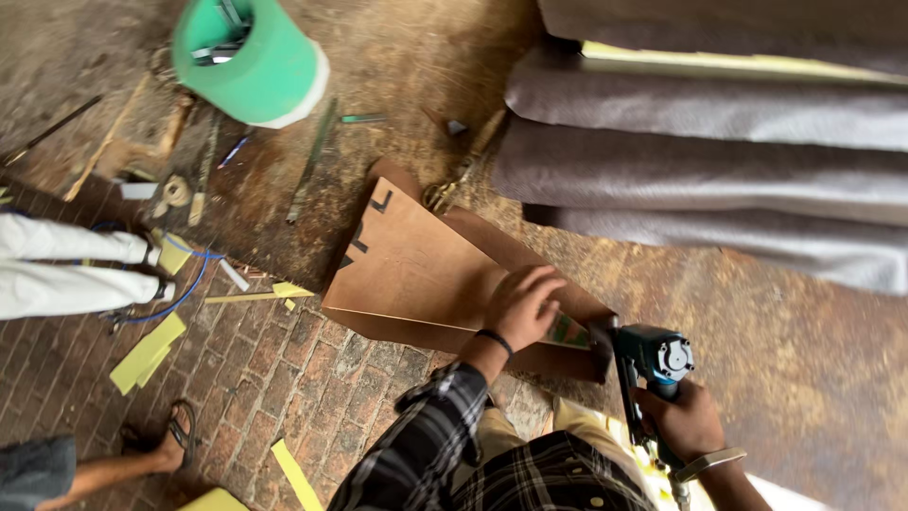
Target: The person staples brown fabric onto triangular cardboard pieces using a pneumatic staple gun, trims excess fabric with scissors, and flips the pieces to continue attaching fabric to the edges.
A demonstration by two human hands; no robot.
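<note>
Centre frame, the left hand [523, 305] pressed flat on the slanted brown plywood panel [416, 270], while the right hand [683, 419], wrapped around the teal pneumatic nail gun [653, 364], held its nose at the panel's lower-right edge, just beside the left.

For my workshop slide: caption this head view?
Left hand presses brown board; right hand holds teal power tool at its edge.

A small green and red label [568, 331] sits on the wooden board [416, 270], at its right end. Black hand-drawn marks [369, 232] run along the board's left edge.
</note>
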